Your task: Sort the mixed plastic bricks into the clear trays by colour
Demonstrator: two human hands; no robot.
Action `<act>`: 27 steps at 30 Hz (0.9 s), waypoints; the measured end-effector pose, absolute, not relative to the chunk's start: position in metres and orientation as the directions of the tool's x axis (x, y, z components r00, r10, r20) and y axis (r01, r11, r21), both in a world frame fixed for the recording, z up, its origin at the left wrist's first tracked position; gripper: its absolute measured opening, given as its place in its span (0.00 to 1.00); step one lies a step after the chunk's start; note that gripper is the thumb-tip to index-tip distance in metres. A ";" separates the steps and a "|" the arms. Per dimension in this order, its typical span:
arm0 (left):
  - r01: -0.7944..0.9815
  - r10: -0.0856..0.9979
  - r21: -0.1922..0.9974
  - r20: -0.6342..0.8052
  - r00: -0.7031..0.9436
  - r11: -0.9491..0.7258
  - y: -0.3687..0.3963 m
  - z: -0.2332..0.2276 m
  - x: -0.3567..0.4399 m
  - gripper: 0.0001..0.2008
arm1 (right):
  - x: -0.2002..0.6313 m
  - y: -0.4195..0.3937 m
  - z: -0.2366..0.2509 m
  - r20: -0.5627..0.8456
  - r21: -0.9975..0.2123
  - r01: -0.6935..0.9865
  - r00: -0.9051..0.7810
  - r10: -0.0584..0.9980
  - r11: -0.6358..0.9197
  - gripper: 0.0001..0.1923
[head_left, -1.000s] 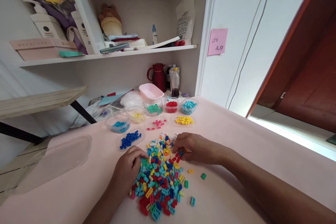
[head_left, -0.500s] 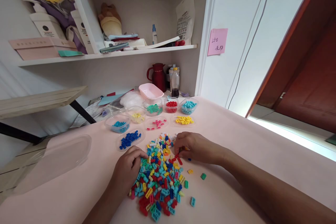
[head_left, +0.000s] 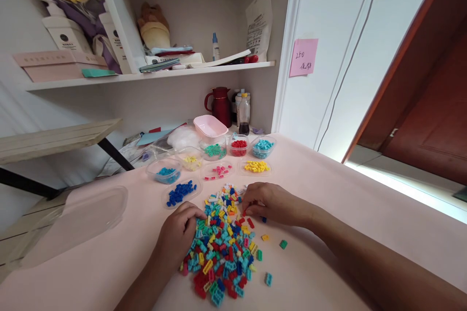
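Working over a heap of mixed bricks point(head_left: 222, 243) in the middle of the pink table point(head_left: 346, 194). Resting the left hand point(head_left: 178, 233) on the heap's left edge, fingers curled down onto the pieces; whether anything is pinched underneath, impossible to tell. Reaching in with the right hand point(head_left: 272, 202) at the heap's upper right, fingertips point(head_left: 247, 208) drawn together low among red and yellow bricks, apparently nipping at one small piece, though the piece itself is hidden.

Sorting well begun, judging by the far side: blue bricks point(head_left: 180, 192) lying in a shallow clear lid, pink bricks point(head_left: 218, 171) and yellow bricks point(head_left: 256, 166) in two more, and behind them tubs of teal bricks point(head_left: 166, 172), pale yellow bricks point(head_left: 191, 160), green bricks point(head_left: 213, 150), red bricks point(head_left: 239, 145) and light blue bricks point(head_left: 262, 145). Each tub only thinly filled.

Leaving plenty to do, by the look of it: the heap is thick with every colour, and a few strays point(head_left: 281, 244) are sitting apart on the cloth to the right. Probably less than halfway through. Standing by unused, a large clear lid point(head_left: 83, 216) at the left and an empty pink tub point(head_left: 209, 127) behind the row.
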State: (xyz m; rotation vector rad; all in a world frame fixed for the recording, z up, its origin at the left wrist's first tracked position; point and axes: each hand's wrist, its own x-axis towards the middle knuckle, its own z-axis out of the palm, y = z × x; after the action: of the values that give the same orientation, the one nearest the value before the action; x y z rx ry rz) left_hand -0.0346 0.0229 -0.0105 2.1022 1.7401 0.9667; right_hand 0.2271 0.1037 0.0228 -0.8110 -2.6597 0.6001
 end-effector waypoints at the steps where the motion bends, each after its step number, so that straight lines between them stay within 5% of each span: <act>1: 0.777 0.941 0.574 0.332 0.069 -0.259 0.023 -0.011 -0.035 0.16 | 0.227 0.104 0.023 0.158 -0.469 0.457 -0.798 0.581 0.756 0.07; 27: 0.769 0.935 0.579 0.348 0.066 -0.270 0.024 -0.010 -0.034 0.16 | 0.217 0.101 0.012 0.237 -0.453 0.432 -0.785 0.572 0.780 0.07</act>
State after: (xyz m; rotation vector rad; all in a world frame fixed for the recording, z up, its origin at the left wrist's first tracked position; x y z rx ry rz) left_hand -0.0344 0.0238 -0.0104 2.1019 1.7279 0.9972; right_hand 0.2168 0.1007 0.0120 -0.7648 -2.6095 0.5378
